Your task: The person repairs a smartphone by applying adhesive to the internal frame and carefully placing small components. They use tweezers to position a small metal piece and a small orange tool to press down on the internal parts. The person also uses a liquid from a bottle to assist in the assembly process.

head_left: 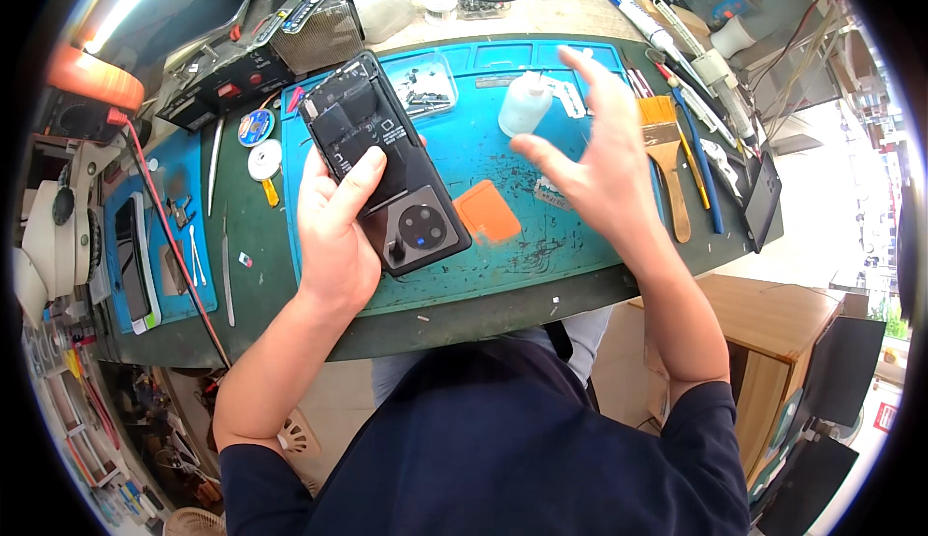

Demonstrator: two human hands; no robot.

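My left hand [340,222] is closed round a dark smartphone [391,164], thumb across its face. The phone is tilted, its inner parts bare at the upper end and a round black camera module at the lower end. My right hand [609,154] is open, thumb and fingers spread apart beside a translucent white bottle [525,106] that stands on the blue work mat [425,289]. Whether the hand touches the bottle is hard to tell; a gap shows between them. An orange flat scraper [488,212] and a small metal blade [551,193] lie on the mat.
Behind the phone sits a clear tray [425,82] of small parts. To the right lie a wooden-handled brush [667,164] and several pens and tools. On the left are a solder spool [256,128], a white reel [264,160], tweezers [227,265] and another phone [130,256].
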